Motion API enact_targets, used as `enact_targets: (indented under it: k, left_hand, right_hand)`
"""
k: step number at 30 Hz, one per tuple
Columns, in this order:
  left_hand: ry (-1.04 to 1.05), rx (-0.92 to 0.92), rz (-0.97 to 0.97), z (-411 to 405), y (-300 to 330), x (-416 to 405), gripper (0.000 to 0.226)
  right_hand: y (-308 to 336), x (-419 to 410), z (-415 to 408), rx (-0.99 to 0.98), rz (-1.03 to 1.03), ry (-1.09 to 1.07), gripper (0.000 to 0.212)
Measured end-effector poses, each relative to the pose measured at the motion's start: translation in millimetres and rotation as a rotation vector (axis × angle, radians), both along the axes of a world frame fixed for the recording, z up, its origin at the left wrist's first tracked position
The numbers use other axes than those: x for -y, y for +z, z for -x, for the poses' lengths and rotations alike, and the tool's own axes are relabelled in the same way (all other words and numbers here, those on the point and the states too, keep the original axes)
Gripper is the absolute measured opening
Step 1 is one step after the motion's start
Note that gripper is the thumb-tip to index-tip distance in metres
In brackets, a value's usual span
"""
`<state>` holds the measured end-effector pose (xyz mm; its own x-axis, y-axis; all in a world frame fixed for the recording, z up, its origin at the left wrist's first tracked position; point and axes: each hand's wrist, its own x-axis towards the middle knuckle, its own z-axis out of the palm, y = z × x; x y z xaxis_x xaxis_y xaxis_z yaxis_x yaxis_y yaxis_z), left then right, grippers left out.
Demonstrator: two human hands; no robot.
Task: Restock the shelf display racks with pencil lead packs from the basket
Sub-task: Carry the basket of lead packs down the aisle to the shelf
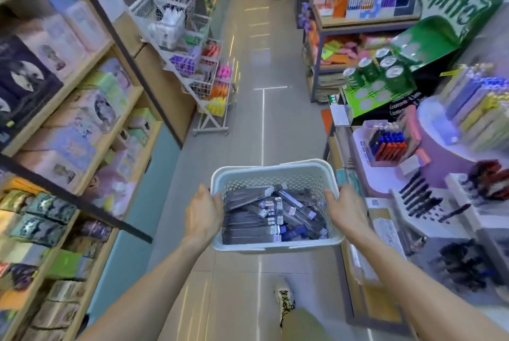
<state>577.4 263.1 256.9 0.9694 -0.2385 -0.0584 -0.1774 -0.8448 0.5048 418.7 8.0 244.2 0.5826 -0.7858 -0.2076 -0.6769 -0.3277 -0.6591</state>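
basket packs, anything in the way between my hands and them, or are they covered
Nothing visible covers them. The pencil lead packs lie loose in the open-topped basket, with no lid or wrap. Both hands are busy though: the left hand and right hand each grip a side rim, so one must let go to reach in.

Print on the pencil lead packs (pixel 256 219) is too blurred to read.
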Motion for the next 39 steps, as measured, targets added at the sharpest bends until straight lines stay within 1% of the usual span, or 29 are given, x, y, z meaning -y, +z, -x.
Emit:
enact_targets:
  k: [3,8,11,16,19,21,24,29,33,39]
  left_hand:
    - [0.028,0.0,-0.01,-63,3,35,0.021]
    - [0.05,0.017,0.012,-167,22,82,0.022]
    - [0.056,0.028,0.005,-233,25,110,0.023]
    - [-0.003,0.008,0.009,-354,10,166,0.023]
    - [-0.081,-0.022,-0.02,-437,-6,213,0.023]
    - [-0.149,-0.041,-0.009,-492,-9,253,0.024]
    - [-0.26,-0.021,0.018,-557,3,319,0.025]
    - [-0.45,-0.003,0.02,-638,30,441,0.026]
    - [-0.572,-0.011,0.019,-685,22,547,0.024]
    - [-0.711,-0.014,-0.023,-738,-3,713,0.024]
  right_hand:
    - [2,35,-68,0.011,-0.059,0.007,0.03]
    - [22,86,-183,0.012,-0.044,0.044,0.029]
    - [22,115,-252,0.023,-0.053,0.06,0.028]
    - [13,161,-358,0.003,-0.064,0.033,0.023]
    - [3,196,-419,-0.021,-0.066,-0.041,0.023]
    - [1,222,-454,-0.036,-0.073,-0.114,0.029]
    - [6,265,-496,-0.044,-0.073,-0.214,0.039]
    - [17,345,-545,-0.011,-0.085,-0.415,0.036]
    - [6,420,-574,-0.017,-0.072,-0.552,0.037]
    - [-18,545,-609,-0.007,-0.128,-0.707,0.039]
